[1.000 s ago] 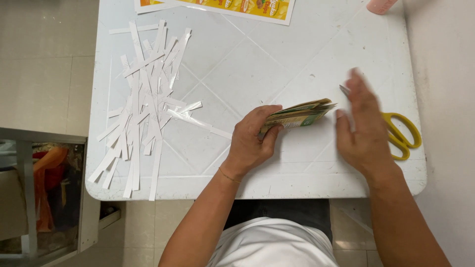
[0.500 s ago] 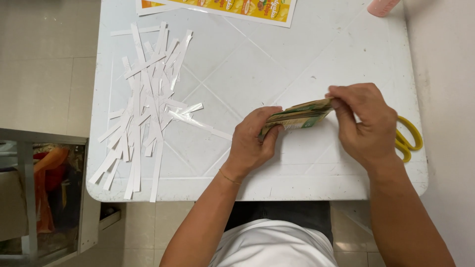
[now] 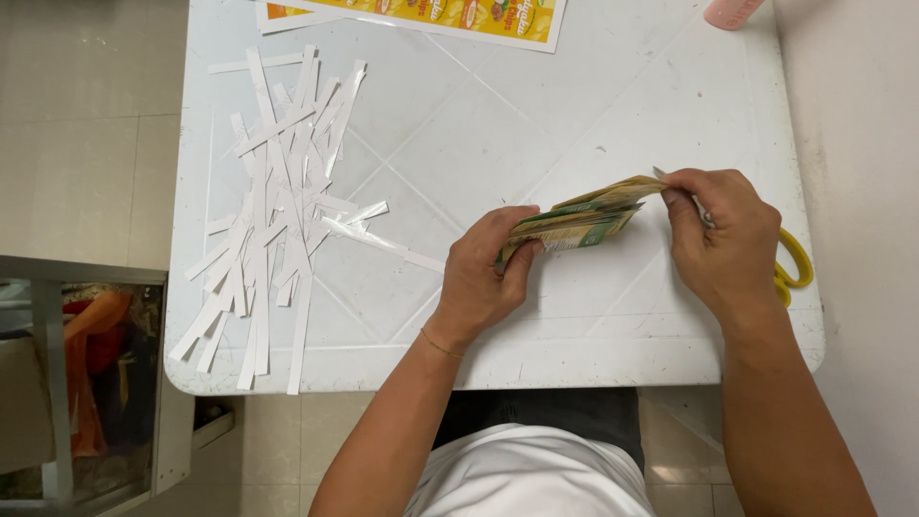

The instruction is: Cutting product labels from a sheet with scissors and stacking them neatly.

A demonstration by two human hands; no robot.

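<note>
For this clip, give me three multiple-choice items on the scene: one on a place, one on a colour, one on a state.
1. Where does the pile of white paper strips lie on the table?
A. on its left part
B. under the right hand
C. on the floor

2. What colour are the handles of the scissors?
A. red
B. yellow
C. black

3. How is the stack of cards held?
A. flat on the table, untouched
B. by one hand only
C. by both hands, one at each end

Answers:
1. A, the strips spread over the left part of the table, apart from both hands.
2. B, yellow handles show beside the right hand.
3. C, the left hand grips the near end and the right hand's fingers pinch the far end.
</note>
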